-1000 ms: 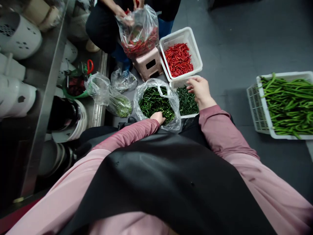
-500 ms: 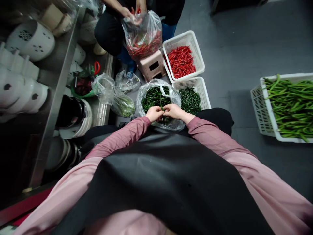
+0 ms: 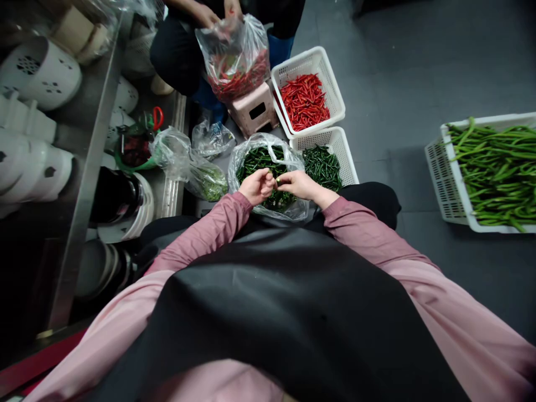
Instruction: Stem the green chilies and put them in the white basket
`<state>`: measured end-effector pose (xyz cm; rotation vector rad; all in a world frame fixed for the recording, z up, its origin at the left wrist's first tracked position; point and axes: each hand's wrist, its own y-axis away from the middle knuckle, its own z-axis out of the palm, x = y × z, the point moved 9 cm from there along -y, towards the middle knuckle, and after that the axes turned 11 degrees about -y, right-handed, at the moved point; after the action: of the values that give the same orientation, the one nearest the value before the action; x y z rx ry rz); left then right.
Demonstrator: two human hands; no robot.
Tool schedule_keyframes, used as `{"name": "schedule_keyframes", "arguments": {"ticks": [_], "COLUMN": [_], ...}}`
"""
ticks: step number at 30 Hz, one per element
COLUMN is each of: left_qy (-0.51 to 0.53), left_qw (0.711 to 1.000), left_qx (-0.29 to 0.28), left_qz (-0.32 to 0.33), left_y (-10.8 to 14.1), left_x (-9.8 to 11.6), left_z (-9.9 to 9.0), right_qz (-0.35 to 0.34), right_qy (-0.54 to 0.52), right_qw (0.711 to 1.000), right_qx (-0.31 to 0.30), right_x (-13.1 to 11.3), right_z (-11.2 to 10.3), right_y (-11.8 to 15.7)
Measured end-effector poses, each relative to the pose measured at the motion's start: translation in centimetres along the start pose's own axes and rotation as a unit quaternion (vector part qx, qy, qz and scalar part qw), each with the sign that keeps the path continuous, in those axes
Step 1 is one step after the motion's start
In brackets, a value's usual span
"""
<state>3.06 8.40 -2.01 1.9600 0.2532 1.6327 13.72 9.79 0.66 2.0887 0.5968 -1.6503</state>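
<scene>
A: "Left hand [image 3: 258,186]?"

B: "It's hovering over the open clear bag [image 3: 298,211], with its fingers folding in toward the palm. The fingers are hiding whatever may be inside, so I can't tell what it's gripping."

A: "Right hand [image 3: 298,186]?"

B: "Reaching in from the other side, thumb and fingertips pinching together on a small green bit [image 3: 278,181]. The two hands are nearly meeting; whether they're touching, I can't tell."

A: "Noting that. And the green chillies [image 3: 262,160]?"

B: "Lying inside the bag, which is standing just in front of the black apron [image 3: 268,285], below both hands. Dark green chillies [image 3: 322,167] are also filling part of a white basket [image 3: 347,151] just beside the bag, on its right."

A: "Beyond that, I'm seeing a second basket [image 3: 335,95] holding red chillies [image 3: 305,102]."

B: "Opposite, a co-worker's hands [image 3: 207,15] are hovering at the mouth of a bag of red chillies [image 3: 240,75], which is resting on a pink stool [image 3: 270,100]."

A: "Far right, well apart, a third basket [image 3: 446,184] is holding long green peppers [image 3: 498,167]."
</scene>
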Motion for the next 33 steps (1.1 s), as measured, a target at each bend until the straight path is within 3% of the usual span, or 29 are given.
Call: {"name": "schedule_keyframes", "arguments": {"ticks": [2, 3, 5, 7, 9, 12, 15, 20, 23, 27, 33], "left_qy": [-0.131, -0.224, -0.414, -0.54, -0.588, -0.588, -0.564, -0.553, -0.561, -0.528, -0.523], "left_qw": [0.99, 0.972, 0.905, 0.836, 0.803, 0.799, 0.813, 0.822, 0.819, 0.836, 0.84], "left_qx": [0.035, 0.043, 0.039, 0.033, 0.044, 0.064, 0.082, 0.108, 0.094, 0.106, 0.108], "left_qz": [-0.032, -0.056, -0.09, -0.093, -0.091, -0.107, -0.12, -0.081, -0.081, -0.106, -0.098], "left_y": [-0.6, -0.9, -1.9, -3.0, -4.1, -5.1, -5.2, -4.4, -4.1, -4.3, -4.4], "left_x": [-1.7, -2.8, -4.9, -6.3, -7.0, -7.5, -7.6, -7.2, -7.6, -8.0, -8.0], "left_z": [-0.7, -0.9, -0.7, 0.4, 1.4, 2.0, 1.1, -0.1, 0.6, 1.3, 1.9], "right_qz": [0.039, 0.063, 0.105, 0.13, 0.144, 0.159, 0.163, 0.172, 0.175, 0.174, 0.184], "right_qy": [-0.036, -0.065, -0.127, -0.162, -0.158, -0.123, -0.068, 0.036, 0.086, 0.111, 0.142], "right_qw": [0.996, 0.989, 0.97, 0.954, 0.949, 0.959, 0.969, 0.97, 0.969, 0.969, 0.96], "right_qx": [0.077, 0.119, 0.181, 0.217, 0.23, 0.199, 0.174, 0.17, 0.153, 0.138, 0.153], "right_x": [0.9, 1.5, 2.6, 3.1, 3.0, 2.9, 2.9, 3.0, 2.8, 2.6, 2.6], "right_z": [-1.7, -2.6, -3.8, -4.2, -4.1, -3.2, -2.8, -3.2, -2.9, -2.6, -3.2], "right_y": [-0.1, -0.1, 0.1, 0.4, 0.7, 1.0, 1.0, 0.6, 0.4, 0.5, 0.8]}}
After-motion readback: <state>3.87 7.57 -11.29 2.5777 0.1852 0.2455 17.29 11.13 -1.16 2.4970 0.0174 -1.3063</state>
